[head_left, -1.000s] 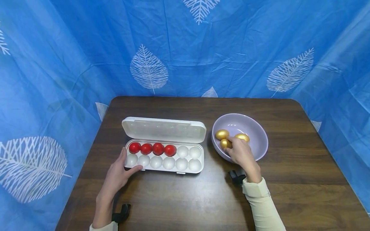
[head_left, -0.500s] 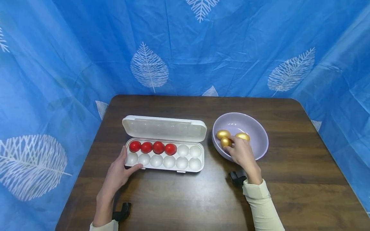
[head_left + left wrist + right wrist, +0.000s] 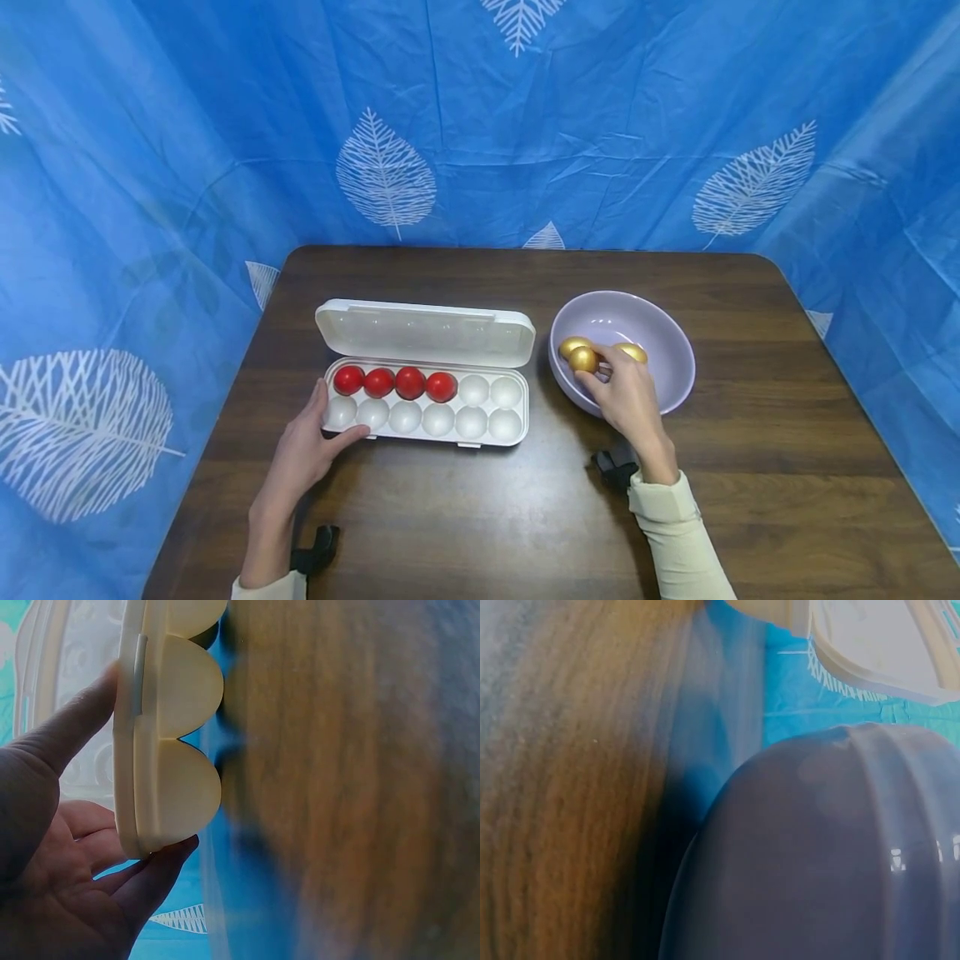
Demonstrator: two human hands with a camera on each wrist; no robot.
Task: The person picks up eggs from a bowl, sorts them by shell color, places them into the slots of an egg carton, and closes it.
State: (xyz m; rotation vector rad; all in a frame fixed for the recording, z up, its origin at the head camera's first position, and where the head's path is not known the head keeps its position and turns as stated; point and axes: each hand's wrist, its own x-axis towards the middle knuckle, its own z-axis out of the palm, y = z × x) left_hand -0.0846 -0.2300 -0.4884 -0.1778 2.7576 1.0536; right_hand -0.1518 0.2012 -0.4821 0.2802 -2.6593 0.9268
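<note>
a gold egg [image 3: 582, 359] sits pinched at the tip of the right hand [image 3: 628, 398]; the left hand [image 3: 302, 452] grips the egg box [image 3: 427, 335].

Counting four red balls [image 3: 409, 382], three gold eggs [image 3: 583, 359].
Showing too one box [image 3: 427, 336], twelve cups [image 3: 405, 417], one bowl [image 3: 666, 354], one left hand [image 3: 300, 454], one right hand [image 3: 628, 400], two sleeves [image 3: 678, 533], one table [image 3: 480, 517].

The head view faces forward and down; close wrist views share the carton [image 3: 169, 712].
</note>
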